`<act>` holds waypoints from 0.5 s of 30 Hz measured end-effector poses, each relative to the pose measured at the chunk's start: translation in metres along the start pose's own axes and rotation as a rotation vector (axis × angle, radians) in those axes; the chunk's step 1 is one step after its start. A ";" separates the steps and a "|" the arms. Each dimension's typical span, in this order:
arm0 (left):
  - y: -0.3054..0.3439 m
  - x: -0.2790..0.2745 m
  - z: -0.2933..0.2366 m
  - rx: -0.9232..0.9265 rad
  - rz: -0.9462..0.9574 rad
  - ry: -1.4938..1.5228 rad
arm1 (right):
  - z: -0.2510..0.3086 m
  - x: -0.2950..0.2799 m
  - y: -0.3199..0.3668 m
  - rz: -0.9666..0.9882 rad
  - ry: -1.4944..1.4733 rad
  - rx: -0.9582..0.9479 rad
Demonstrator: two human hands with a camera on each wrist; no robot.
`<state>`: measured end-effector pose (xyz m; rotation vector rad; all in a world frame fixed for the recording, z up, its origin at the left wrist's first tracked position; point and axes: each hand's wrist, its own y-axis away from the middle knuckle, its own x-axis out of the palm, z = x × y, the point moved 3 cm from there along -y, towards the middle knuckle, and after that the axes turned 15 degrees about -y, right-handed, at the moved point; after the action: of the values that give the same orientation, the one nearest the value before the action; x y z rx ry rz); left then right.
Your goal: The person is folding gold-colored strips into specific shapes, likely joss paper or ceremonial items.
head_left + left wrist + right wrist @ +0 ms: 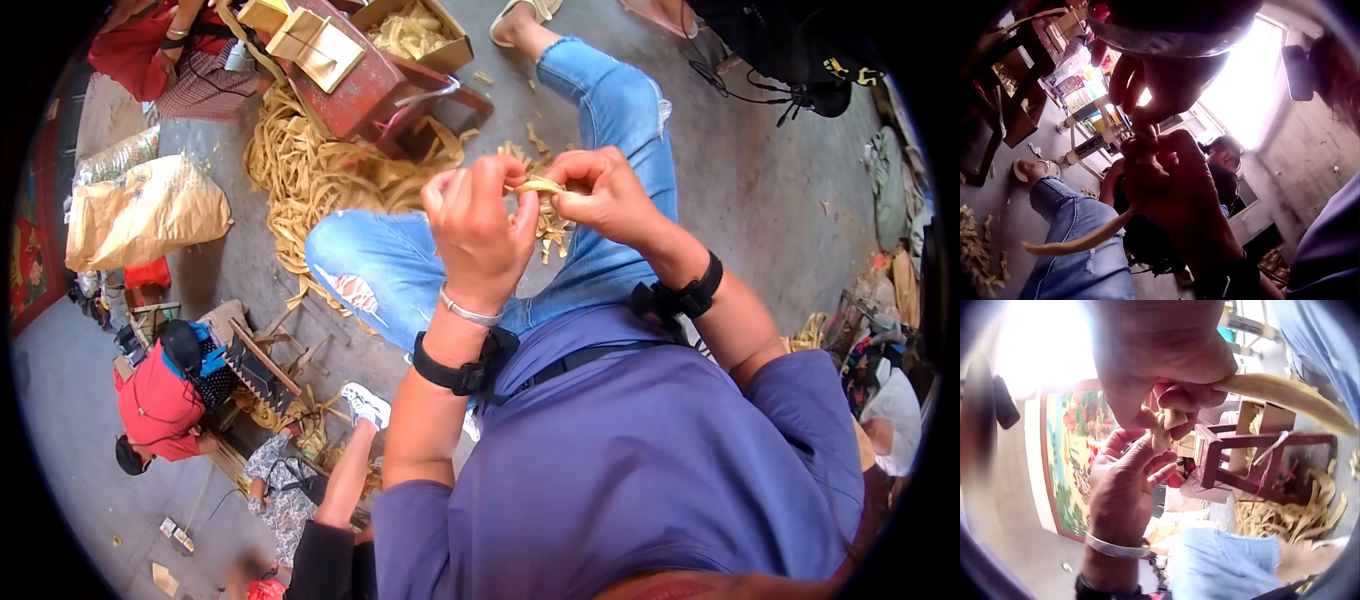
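Left hand (pixel 478 228) and right hand (pixel 610 203) both pinch 1 pale strip (pixel 541 186), near the red stool (pixel 352 100). Judged midway: small bunch (pixel 1160 432) formed; 1 long tail (pixel 1082 244) loose, tightening probably left.

Floor (pixel 790 220): grey, smooth, worn. Head view, upper left: red stool (pixel 355 110), surface scuffed; open cardboard box (pixel 453 56) near it. Left-wrist view, upper right: window (pixel 1241 81), glaring white; stained pale wall (pixel 1310 147) beside it. Right-wrist view: framed colourful picture (pixel 1071 450) left of centre, strong glare above.
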<state>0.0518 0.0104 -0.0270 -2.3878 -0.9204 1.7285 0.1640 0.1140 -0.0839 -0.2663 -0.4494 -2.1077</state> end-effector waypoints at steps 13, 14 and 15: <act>0.014 0.007 0.004 0.062 0.193 0.161 | -0.004 0.001 0.012 0.015 -0.129 0.124; 0.013 0.004 0.003 0.024 0.232 0.187 | 0.002 0.000 0.013 0.035 0.016 0.027; 0.013 0.003 0.007 -0.231 0.356 0.412 | 0.010 0.000 0.015 0.053 0.164 -0.068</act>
<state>0.0517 -0.0006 -0.0371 -3.0505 -0.6976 1.1732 0.1768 0.1108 -0.0722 -0.1413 -0.2709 -2.0765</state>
